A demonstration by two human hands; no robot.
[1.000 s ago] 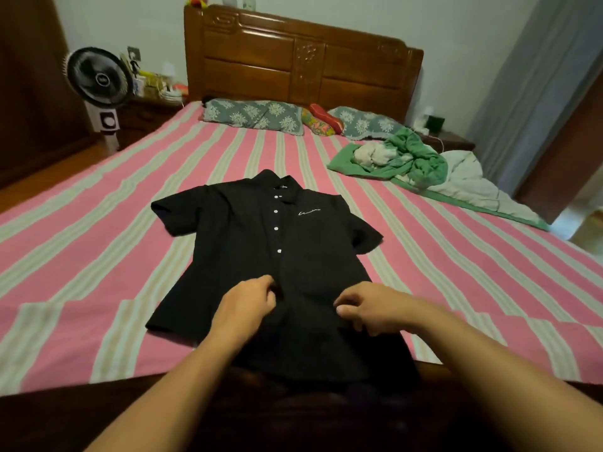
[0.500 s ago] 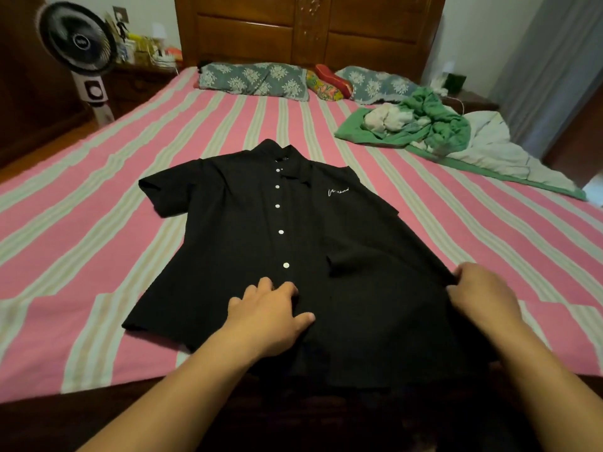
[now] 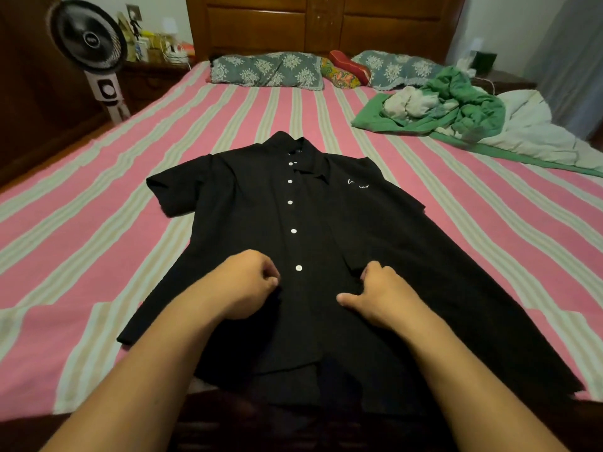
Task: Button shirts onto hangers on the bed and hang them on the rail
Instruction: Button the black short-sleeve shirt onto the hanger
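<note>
Bedroom, dim light. Bed [image 3: 98, 203] w/ pink-and-pale striped sheet, wooden headboard [image 3: 326, 24] at far end. Shirt [image 3: 248, 223], black, short-sleeved, lay flat face-up on near half of bed, collar toward headboard, hem over near edge. White buttons [image 3: 293, 231] ran down placket; small white script on chest. Left hand [image 3: 243, 283] rested on shirt just left of lowest visible button, fingers curled, pinching fabric at placket edge. Right hand [image 3: 380, 295] rested on shirt right of placket, fingers curled into a fold of cloth, thumb out. Misc: two patterned pillows [image 3: 266, 70], green blanket heap [image 3: 456, 106] far right, fan [image 3: 88, 34] at left, cluttered nightstand [image 3: 153, 63].
</note>
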